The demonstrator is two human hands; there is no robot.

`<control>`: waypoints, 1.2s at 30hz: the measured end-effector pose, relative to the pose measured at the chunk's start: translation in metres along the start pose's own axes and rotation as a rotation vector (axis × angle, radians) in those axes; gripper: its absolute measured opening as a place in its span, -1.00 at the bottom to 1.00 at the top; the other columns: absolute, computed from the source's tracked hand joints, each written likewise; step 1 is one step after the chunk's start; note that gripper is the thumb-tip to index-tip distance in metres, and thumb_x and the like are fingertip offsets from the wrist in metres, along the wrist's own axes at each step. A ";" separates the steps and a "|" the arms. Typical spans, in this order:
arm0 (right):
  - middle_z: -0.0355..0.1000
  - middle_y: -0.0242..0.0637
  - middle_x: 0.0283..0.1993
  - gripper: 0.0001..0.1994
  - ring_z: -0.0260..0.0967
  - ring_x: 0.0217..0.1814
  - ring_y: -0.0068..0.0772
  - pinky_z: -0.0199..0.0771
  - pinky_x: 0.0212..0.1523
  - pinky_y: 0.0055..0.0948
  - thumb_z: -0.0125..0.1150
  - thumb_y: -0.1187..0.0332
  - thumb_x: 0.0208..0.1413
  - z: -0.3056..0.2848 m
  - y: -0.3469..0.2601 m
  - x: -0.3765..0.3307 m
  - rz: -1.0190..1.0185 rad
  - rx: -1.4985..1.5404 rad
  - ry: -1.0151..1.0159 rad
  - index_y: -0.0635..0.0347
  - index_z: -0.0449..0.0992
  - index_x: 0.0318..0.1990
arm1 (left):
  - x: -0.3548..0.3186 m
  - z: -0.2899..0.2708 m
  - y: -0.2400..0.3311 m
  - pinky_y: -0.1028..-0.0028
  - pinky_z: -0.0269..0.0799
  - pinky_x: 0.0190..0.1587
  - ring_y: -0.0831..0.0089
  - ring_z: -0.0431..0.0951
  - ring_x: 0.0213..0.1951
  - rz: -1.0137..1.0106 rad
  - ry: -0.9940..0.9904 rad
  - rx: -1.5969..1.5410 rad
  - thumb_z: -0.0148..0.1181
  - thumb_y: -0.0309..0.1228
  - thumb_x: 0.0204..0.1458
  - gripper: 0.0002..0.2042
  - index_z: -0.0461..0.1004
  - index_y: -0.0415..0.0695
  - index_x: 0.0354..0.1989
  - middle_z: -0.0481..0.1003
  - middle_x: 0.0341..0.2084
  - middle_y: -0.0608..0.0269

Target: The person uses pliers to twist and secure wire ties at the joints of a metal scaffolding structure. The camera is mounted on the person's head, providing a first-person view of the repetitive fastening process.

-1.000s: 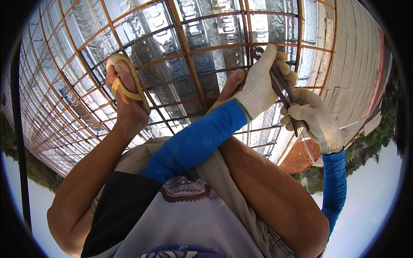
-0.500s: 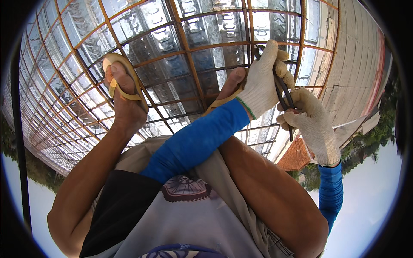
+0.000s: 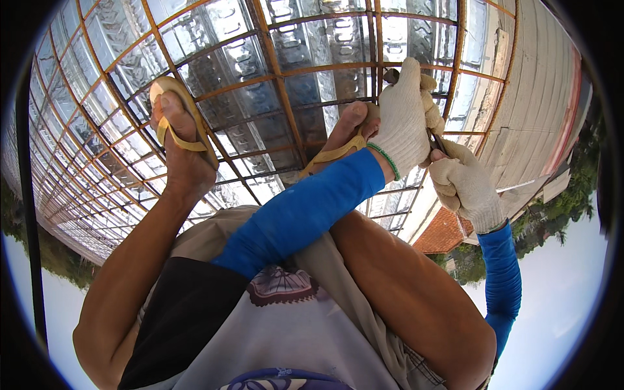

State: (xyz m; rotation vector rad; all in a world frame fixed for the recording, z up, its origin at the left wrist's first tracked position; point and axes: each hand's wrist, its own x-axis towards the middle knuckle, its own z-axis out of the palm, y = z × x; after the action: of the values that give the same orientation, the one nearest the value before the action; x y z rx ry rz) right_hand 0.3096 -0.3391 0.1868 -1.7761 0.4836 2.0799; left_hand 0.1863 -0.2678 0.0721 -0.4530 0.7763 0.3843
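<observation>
Both my hands wear off-white knit gloves over blue sleeves. My left hand (image 3: 404, 114) reaches across to the right, above a bar crossing of the rusty rebar mesh (image 3: 279, 75). Its fingers curl closed, and what they hold is hidden. Just below and to the right, my right hand (image 3: 463, 187) is wrapped around the dark handles of a pair of pincers (image 3: 434, 139). Most of the tool is covered by the gloves. A rounded dark metal piece (image 3: 391, 75) shows at the left glove's edge, against the mesh; it looks like the tool's head.
My sandalled feet (image 3: 179, 120) stand on the mesh, over shiny silvery sheeting (image 3: 221, 62). Wooden boards (image 3: 536, 97) run along the right edge. Beyond them lie a red tiled roof (image 3: 443, 233) and trees (image 3: 552, 218). A dark upright pole (image 3: 29, 195) is at far left.
The pincers' handles, spread apart and partly exposed before, are now gathered inside my right hand. That hand has shifted slightly upward. My left hand stays nearly in place.
</observation>
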 end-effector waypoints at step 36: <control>0.42 -0.26 -0.49 -0.77 0.42 -0.59 -0.26 0.50 -0.47 -0.23 0.21 0.38 0.25 0.011 0.034 0.023 -0.449 -0.840 0.186 0.29 0.37 -0.05 | -0.003 -0.008 0.000 0.39 0.46 -0.55 0.44 0.44 -0.63 0.219 0.131 0.181 0.30 -0.07 0.27 -0.63 0.49 -0.19 -0.25 0.39 -0.66 0.37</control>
State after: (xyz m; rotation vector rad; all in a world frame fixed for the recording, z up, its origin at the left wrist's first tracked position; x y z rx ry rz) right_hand 0.2801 -0.3619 0.1667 -2.2295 -0.8077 1.9052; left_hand 0.1796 -0.2724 0.0687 -0.2246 0.9837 0.4865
